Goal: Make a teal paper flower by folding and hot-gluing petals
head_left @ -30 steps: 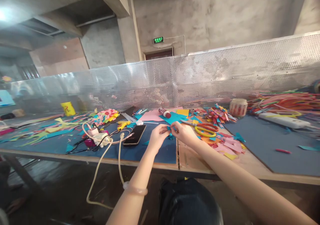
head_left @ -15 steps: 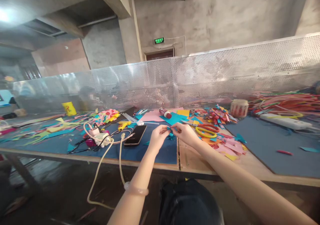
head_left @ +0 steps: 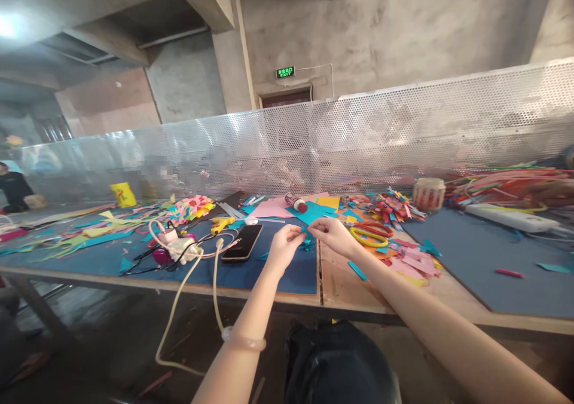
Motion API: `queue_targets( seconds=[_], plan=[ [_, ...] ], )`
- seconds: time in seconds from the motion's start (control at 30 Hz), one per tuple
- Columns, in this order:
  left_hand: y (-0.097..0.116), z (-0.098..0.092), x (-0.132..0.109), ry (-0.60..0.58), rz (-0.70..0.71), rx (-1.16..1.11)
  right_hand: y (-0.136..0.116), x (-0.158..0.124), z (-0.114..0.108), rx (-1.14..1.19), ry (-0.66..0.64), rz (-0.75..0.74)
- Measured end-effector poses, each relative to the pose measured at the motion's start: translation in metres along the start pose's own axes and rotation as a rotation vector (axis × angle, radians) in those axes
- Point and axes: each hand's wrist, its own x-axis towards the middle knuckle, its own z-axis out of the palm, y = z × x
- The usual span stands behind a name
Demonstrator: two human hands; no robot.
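Note:
My left hand (head_left: 287,245) and my right hand (head_left: 332,235) are raised over the near edge of the table, fingertips pinched and a small gap apart. Between the fingertips shows a small piece of blue paper (head_left: 305,232), mostly hidden by the fingers. Small blue paper scraps (head_left: 307,245) lie just below on the blue mat. By my right wrist rest yellow-handled scissors (head_left: 368,238), and a narrow blue paper strip (head_left: 357,271) lies on the wood. A glue stick (head_left: 296,202) lies on blue and pink paper behind my hands.
To the left are a black phone (head_left: 243,242), tangled cables (head_left: 182,250), a yellow glue gun (head_left: 222,225) and a paper-flower bunch (head_left: 194,208). Right stand a jar (head_left: 429,195) and a white power strip (head_left: 512,217). A perforated metal screen (head_left: 359,141) borders the back.
My fingertips have moved slightly apart. A blue strip now lies beside my right forearm. A person has come into view at the far left, and another person's hand shows at the far right.

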Motion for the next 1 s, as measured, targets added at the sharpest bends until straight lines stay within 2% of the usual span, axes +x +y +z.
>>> queue_targets(
  seconds=[0.5,0.77,0.9,1.0],
  plan=[
    [0.0019,0.0015,-0.0003,0.023,-0.036,0.024,0.0023,0.0001,-0.001,0.077,-0.053,0.04],
    [0.0014,0.0012,-0.0005,0.019,-0.035,0.046,0.0056,0.0017,-0.0018,0.013,-0.052,0.022],
    [0.0003,0.0006,-0.0013,-0.003,-0.012,0.079,0.0035,0.0006,-0.0053,-0.003,-0.09,0.012],
    [0.0005,0.0,-0.0027,-0.036,0.056,0.15,0.0007,-0.0008,-0.0064,-0.019,-0.106,0.008]
  ],
)
